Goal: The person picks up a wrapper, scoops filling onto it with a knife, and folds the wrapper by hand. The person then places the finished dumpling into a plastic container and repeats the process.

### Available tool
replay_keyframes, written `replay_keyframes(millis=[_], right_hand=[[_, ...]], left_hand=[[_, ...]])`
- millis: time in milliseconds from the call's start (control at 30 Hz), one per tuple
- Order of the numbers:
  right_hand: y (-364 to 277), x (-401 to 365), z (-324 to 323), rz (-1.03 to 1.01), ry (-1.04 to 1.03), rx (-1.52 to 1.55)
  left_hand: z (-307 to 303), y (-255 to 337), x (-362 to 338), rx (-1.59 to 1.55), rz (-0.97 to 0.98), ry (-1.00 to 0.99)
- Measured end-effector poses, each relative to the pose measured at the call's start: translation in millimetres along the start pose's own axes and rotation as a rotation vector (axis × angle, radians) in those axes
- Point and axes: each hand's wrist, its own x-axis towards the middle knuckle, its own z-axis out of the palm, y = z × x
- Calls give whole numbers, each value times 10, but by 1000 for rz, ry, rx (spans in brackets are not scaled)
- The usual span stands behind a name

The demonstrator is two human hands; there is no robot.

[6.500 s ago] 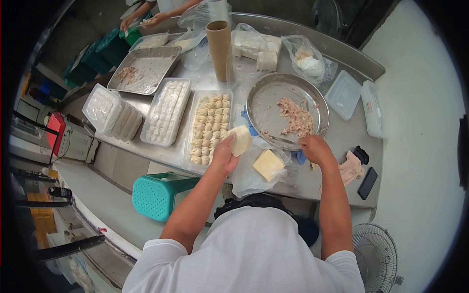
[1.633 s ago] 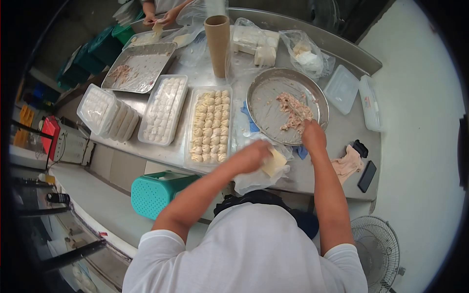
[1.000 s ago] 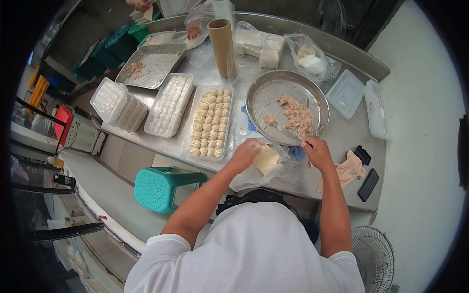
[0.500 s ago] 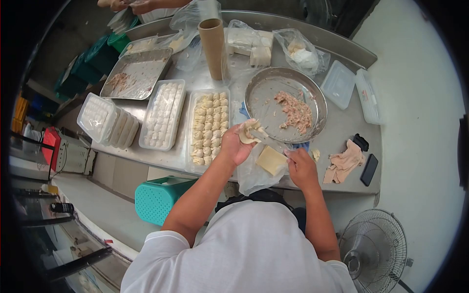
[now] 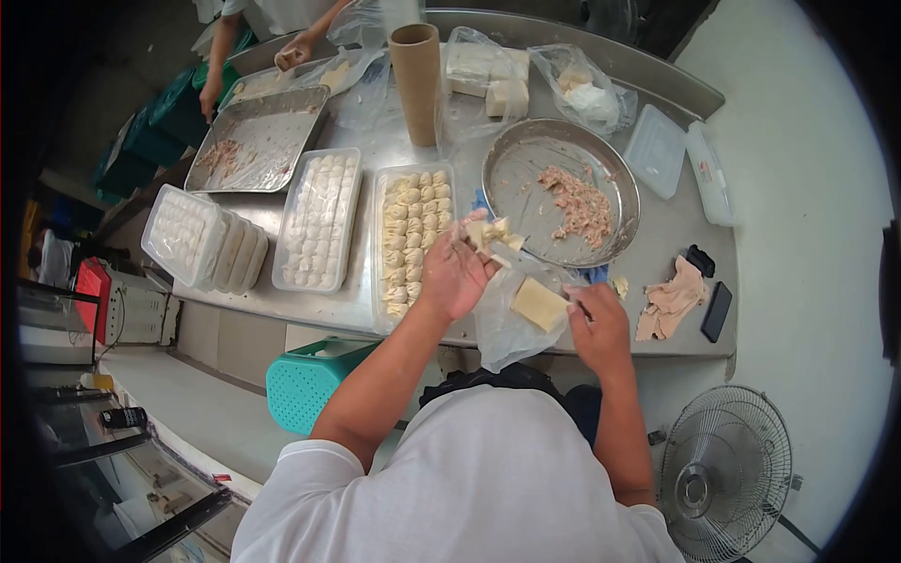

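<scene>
A pale dough wrapper (image 5: 494, 235) is held at the fingertips of my left hand (image 5: 456, 272), its edges gathered. My right hand (image 5: 597, 321) is closed around the handle end of a flat spatula-like tool (image 5: 554, 273), whose blade reaches toward the wrapper. Between my hands, a stack of square yellow wrappers (image 5: 539, 305) lies on a plastic bag (image 5: 497, 324). Beyond them, pink minced filling (image 5: 579, 208) sits in a round metal pan (image 5: 629, 225). Left of my left hand, a clear tray (image 5: 379, 253) holds rows of folded dumplings (image 5: 413, 235).
Lidded boxes of white dumplings (image 5: 320, 220) and stacked containers (image 5: 188, 235) stand at the left. A cardboard tube (image 5: 415, 89) stands upright at the back. A co-worker's hand (image 5: 212, 94) is over a rectangular metal tray (image 5: 282, 141). Cloth (image 5: 674, 300) and phone (image 5: 716, 311) lie right.
The wrapper in my left hand is more gathered. My right hand has moved slightly right and down. The co-worker's hands have come to the rectangular tray. The view has shifted a little.
</scene>
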Motion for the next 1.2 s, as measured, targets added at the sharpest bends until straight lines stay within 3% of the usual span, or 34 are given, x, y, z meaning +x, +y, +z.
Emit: replay_keyframes(millis=[67, 133, 167, 233, 267, 333, 400, 467, 533, 600, 667, 700, 767, 800, 867, 900, 933, 1000, 1033, 1167, 1200], right_hand=[[-29, 46, -144, 32, -41, 57], [-39, 106, -235, -11, -98, 45], [-28, 131, -262, -48, -151, 31], [11, 188, -272, -81, -223, 4], [35, 223, -289, -104, -283, -26], [109, 302, -398, -160, -329, -60], [198, 395, -529, -214, -365, -89], [293, 449, -648, -130, -335, 49], [503, 424, -572, -52, -359, 147], [683, 372, -409, 25, -387, 240], [695, 298, -176, 183, -555, 244], [620, 263, -75, 175, -567, 251], [431, 178, 127, 297, -502, 712], [386, 157, 204, 294, -506, 718], [318, 134, 373, 599, -483, 1258], [308, 155, 414, 568, -443, 1318], [307, 180, 428, 566, -440, 1330], [304, 233, 404, 616, -328, 1329], [299, 251, 393, 672, -290, 1383], [352, 270, 448, 698, -273, 1376], [316, 265, 441, 697, -354, 1330]], left_hand=[[-3, -5, -46, -9, 1, 44], [-6, -75, -69, 803, 91, 72], [-8, -90, -91, 798, 102, 82], [227, -40, -198, 1409, 218, 55], [191, -58, -191, 1405, 233, 71], [25, -125, -142, 1687, 318, 0], [-44, -227, -120, 1690, 422, 32], [-79, -312, -116, 1693, 513, 63], [27, -355, -163, 1207, 202, 268], [198, -465, -235, 1251, 259, 339], [253, -641, -213, 1301, 318, 409], [204, -783, -164, 1010, 377, 359], [233, -991, -169, 583, 400, 265], [280, -1081, -173, 587, 404, 270], [355, -1149, -194, 668, 346, 297], [426, -1079, -241, 637, 290, 264], [355, -1022, -237, 650, 289, 264], [223, -876, -216, 1197, 550, 106], [203, -791, -232, 1310, 633, -37], [234, -430, -286, 1545, 681, -277], [162, -303, -266, 1602, 575, -305]])
